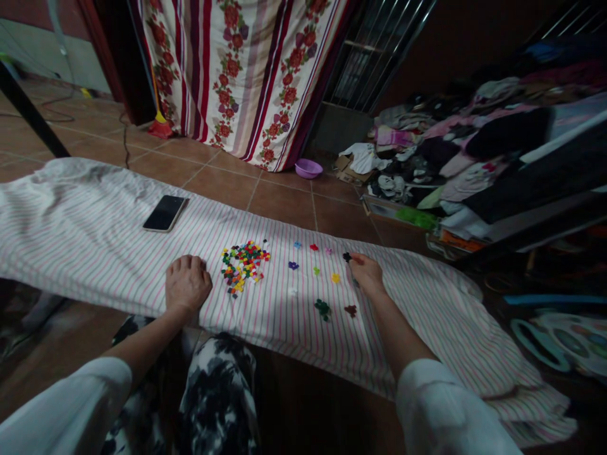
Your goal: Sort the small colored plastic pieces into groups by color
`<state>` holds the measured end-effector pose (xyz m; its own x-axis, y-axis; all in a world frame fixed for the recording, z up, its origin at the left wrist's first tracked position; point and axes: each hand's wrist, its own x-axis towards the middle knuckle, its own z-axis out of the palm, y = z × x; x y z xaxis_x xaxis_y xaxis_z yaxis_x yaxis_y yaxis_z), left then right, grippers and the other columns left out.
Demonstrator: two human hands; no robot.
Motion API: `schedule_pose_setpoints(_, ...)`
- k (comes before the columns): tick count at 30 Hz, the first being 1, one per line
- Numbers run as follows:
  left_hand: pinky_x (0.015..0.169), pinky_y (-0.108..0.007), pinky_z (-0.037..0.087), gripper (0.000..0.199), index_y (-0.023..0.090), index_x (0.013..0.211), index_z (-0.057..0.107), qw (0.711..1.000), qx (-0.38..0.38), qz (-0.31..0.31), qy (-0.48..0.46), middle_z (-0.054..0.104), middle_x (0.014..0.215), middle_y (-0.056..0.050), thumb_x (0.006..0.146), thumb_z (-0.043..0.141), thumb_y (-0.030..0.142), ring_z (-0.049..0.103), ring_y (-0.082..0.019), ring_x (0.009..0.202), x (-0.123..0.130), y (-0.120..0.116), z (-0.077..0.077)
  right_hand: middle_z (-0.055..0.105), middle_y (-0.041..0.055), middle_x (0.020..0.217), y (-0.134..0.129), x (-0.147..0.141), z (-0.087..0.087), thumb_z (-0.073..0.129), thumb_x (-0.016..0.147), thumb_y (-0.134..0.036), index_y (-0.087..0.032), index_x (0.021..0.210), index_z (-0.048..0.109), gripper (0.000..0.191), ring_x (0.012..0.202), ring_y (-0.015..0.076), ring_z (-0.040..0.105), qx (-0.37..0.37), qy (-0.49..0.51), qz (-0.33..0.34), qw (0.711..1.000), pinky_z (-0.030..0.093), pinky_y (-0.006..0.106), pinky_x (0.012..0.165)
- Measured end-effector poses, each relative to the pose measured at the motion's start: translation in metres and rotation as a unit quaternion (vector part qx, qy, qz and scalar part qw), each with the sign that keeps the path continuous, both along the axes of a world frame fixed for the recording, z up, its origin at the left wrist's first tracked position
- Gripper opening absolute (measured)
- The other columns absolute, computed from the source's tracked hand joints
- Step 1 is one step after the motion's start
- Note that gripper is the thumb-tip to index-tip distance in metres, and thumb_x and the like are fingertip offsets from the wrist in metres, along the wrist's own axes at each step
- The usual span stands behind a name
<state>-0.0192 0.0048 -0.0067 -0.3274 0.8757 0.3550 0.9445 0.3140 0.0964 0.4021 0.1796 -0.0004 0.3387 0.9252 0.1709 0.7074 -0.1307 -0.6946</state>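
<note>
A heap of small multicoloured pieces [244, 264] lies mid-cloth. To its right are small single-colour groups, among them blue [297, 245], red [313, 248], purple [293, 265], yellow [336, 278], dark green [323, 309] and brown [351, 310]. My right hand [368, 274] has its fingertips pinched at the black pieces [347, 257]; whether one is held is too small to tell. Left of the heap, my left hand [188, 282] rests palm down on the striped cloth [118, 253], fingers loosely bent, holding nothing visible.
A phone [165, 213] lies on the cloth at the left. Beyond the cloth are a purple basin [308, 168], a floral curtain [232, 76] and a red broom [161, 126] on the tiled floor. Clothes [455, 139] are piled at the right.
</note>
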Motion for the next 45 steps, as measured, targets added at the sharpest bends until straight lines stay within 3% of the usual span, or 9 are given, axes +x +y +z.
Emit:
schedule_pose_setpoints(5, 0.083, -0.040, 0.035, 0.020, 0.016, 0.092, 0.059, 1.000, 0.008, -0.002, -0.005, 0.060, 0.095, -0.012, 0.083, 0.043, 0.025, 0.051, -0.029, 0.096, 0.001, 0.000, 0.000, 0.074, 0.0076, 0.089, -0.004, -0.040, 0.013, 0.053, 0.073, -0.016, -0.018, 0.091, 0.075, 0.028, 0.088, 0.0220, 0.066, 0.026, -0.108, 0.066, 0.992, 0.049, 0.032, 0.087)
schedule_pose_setpoints(10, 0.082, -0.041, 0.035, 0.019, 0.016, 0.092, 0.059, 1.000, 0.015, -0.006, -0.009, 0.059, 0.094, -0.012, 0.082, 0.045, 0.024, 0.051, -0.029, 0.095, 0.000, 0.000, -0.001, 0.073, 0.0060, 0.099, -0.022, -0.102, 0.020, 0.050, 0.079, -0.017, -0.019, 0.095, 0.074, 0.029, 0.090, 0.0186, 0.066, 0.036, -0.088, 0.212, 0.973, 0.049, 0.032, 0.088)
schedule_pose_setpoints(15, 0.083, -0.041, 0.035, 0.019, 0.016, 0.091, 0.058, 1.000, 0.017, -0.006, -0.003, 0.059, 0.093, -0.013, 0.082, 0.045, 0.025, 0.050, -0.029, 0.095, 0.000, 0.000, -0.002, 0.072, 0.0049, 0.095, -0.049, -0.164, 0.017, 0.050, 0.083, -0.016, -0.022, 0.093, 0.074, 0.027, 0.092, 0.0179, 0.065, 0.057, -0.039, 0.364, 0.929, 0.049, 0.031, 0.087)
schedule_pose_setpoints(21, 0.084, -0.040, 0.035, 0.017, 0.016, 0.090, 0.058, 1.000, 0.014, -0.001, -0.002, 0.058, 0.093, -0.011, 0.081, 0.046, 0.025, 0.050, -0.028, 0.095, 0.000, 0.000, -0.002, 0.067, 0.0065, 0.099, -0.069, -0.223, 0.011, 0.047, 0.085, -0.006, -0.020, 0.101, 0.074, 0.035, 0.093, 0.0156, 0.061, 0.055, -0.085, 0.462, 0.881, 0.047, 0.028, 0.087)
schedule_pose_setpoints(25, 0.086, -0.041, 0.035, 0.017, 0.016, 0.091, 0.058, 1.000, 0.014, -0.003, -0.008, 0.058, 0.093, -0.012, 0.082, 0.046, 0.024, 0.050, -0.028, 0.095, 0.000, 0.000, -0.001, 0.060, 0.0062, 0.099, -0.070, -0.251, 0.011, 0.047, 0.089, -0.009, -0.026, 0.114, 0.070, 0.038, 0.095, 0.0172, 0.055, 0.071, -0.158, 0.460, 0.871, 0.045, 0.029, 0.086)
schedule_pose_setpoints(29, 0.086, -0.041, 0.035, 0.017, 0.016, 0.091, 0.058, 1.000, 0.018, -0.005, -0.023, 0.058, 0.094, -0.012, 0.082, 0.045, 0.023, 0.050, -0.028, 0.095, 0.000, 0.000, 0.000, 0.056, 0.0067, 0.096, -0.068, -0.267, 0.015, 0.050, 0.090, -0.013, -0.028, 0.111, 0.071, 0.034, 0.097, 0.0196, 0.051, 0.064, -0.225, 0.444, 0.865, 0.044, 0.030, 0.086)
schedule_pose_setpoints(35, 0.086, -0.042, 0.035, 0.018, 0.016, 0.090, 0.058, 0.999, 0.023, -0.013, -0.031, 0.058, 0.093, -0.013, 0.082, 0.045, 0.023, 0.049, -0.028, 0.095, 0.000, 0.000, 0.000, 0.056, 0.0067, 0.098, -0.069, -0.267, 0.016, 0.054, 0.089, -0.014, -0.024, 0.101, 0.073, 0.025, 0.100, 0.0188, 0.050, 0.053, -0.243, 0.449, 0.858, 0.043, 0.030, 0.091)
schedule_pose_setpoints(45, 0.086, -0.042, 0.035, 0.016, 0.016, 0.090, 0.058, 0.999, 0.029, -0.011, -0.035, 0.057, 0.093, -0.012, 0.082, 0.046, 0.022, 0.048, -0.029, 0.094, 0.000, 0.000, -0.001, 0.059, 0.0061, 0.100, -0.073, -0.275, 0.023, 0.057, 0.089, -0.026, -0.022, 0.097, 0.070, 0.016, 0.100, 0.0181, 0.052, 0.000, -0.274, 0.393, 0.878, 0.041, 0.027, 0.087)
